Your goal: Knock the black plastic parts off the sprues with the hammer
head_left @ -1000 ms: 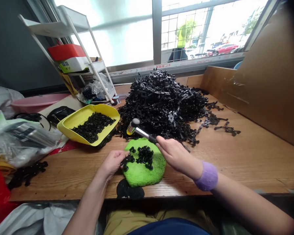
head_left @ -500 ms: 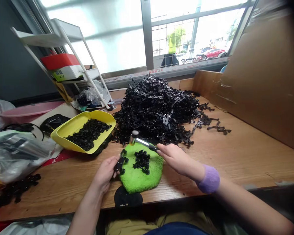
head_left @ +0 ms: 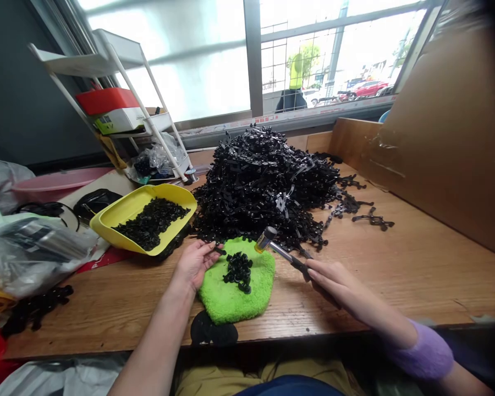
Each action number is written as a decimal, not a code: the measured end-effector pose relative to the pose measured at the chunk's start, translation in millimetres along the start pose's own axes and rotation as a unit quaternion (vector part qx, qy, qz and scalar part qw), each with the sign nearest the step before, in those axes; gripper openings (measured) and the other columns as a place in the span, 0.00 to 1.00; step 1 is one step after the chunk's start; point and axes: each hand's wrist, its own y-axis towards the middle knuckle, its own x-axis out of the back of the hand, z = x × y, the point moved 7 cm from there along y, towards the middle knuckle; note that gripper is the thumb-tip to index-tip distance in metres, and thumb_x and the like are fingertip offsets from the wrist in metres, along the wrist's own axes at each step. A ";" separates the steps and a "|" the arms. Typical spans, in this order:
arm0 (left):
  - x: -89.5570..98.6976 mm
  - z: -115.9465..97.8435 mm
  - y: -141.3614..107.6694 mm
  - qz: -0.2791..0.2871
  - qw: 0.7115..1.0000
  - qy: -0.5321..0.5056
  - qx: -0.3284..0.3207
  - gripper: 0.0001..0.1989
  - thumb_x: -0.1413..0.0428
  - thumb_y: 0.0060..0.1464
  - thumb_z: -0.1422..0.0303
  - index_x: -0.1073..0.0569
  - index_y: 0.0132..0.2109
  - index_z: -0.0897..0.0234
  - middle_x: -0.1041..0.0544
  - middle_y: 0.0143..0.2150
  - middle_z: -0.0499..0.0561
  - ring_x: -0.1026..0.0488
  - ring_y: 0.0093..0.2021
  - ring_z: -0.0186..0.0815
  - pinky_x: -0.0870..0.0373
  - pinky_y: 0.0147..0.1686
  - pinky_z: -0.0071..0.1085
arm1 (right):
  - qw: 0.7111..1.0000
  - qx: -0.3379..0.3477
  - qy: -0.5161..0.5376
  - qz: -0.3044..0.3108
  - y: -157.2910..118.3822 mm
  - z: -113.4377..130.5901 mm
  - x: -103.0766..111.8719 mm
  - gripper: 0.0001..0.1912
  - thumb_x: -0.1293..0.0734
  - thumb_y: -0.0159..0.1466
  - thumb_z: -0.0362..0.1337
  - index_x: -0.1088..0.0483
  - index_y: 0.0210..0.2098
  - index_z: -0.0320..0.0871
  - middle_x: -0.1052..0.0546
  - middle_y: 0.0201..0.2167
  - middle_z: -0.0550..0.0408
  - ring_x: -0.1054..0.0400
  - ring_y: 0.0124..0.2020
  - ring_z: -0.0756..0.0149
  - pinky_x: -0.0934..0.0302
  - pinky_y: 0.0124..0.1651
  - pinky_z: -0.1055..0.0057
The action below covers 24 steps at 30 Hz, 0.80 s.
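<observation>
Swung right since the earlier view, the right hand (head_left: 338, 283) clamps a small metal hammer (head_left: 282, 251) by its shaft, the head just above the far edge of the green towel (head_left: 233, 302); the left hand (head_left: 193, 264) lies open beside the towel, fingers apart; black plastic pieces (head_left: 238, 272) sit mid-towel; a yellow tray (head_left: 107, 220) stands left, a black heap (head_left: 259, 187) far.

A small workshop by a street-facing window (head_left: 334, 55): a wooden counter (head_left: 416, 275) carries a heap of black moulded plastic parts (head_left: 264, 187), a yellow scoop tray (head_left: 107, 220) and propped cardboard (head_left: 449, 137).
</observation>
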 end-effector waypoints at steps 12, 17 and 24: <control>-5.8 5.4 0.3 -0.021 0.999 0.037 0.005 0.07 0.47 0.53 0.82 0.35 0.29 0.70 0.23 0.29 0.58 0.28 0.20 0.26 0.27 0.23 0.19 | 1.000 -0.011 -0.023 0.011 3.7 -15.6 -5.7 0.27 0.48 0.65 0.52 0.37 0.58 0.48 0.32 0.54 0.50 0.40 0.54 0.51 0.49 0.59 0.54; -7.2 3.8 -1.4 -0.019 0.999 0.032 -0.002 0.05 0.46 0.52 0.82 0.33 0.31 0.71 0.23 0.28 0.57 0.26 0.23 0.28 0.27 0.23 0.19 | 0.999 -0.007 -0.023 0.029 3.2 -12.7 -7.3 0.27 0.49 0.66 0.52 0.40 0.60 0.49 0.34 0.56 0.51 0.40 0.54 0.52 0.50 0.60 0.54; -6.7 4.6 -0.6 -0.012 0.999 0.035 -0.006 0.05 0.47 0.52 0.83 0.33 0.31 0.72 0.24 0.29 0.57 0.28 0.20 0.26 0.28 0.22 0.18 | 0.999 -0.001 -0.021 0.023 3.8 -14.1 -7.2 0.28 0.49 0.65 0.52 0.37 0.58 0.47 0.31 0.52 0.49 0.38 0.51 0.52 0.46 0.57 0.57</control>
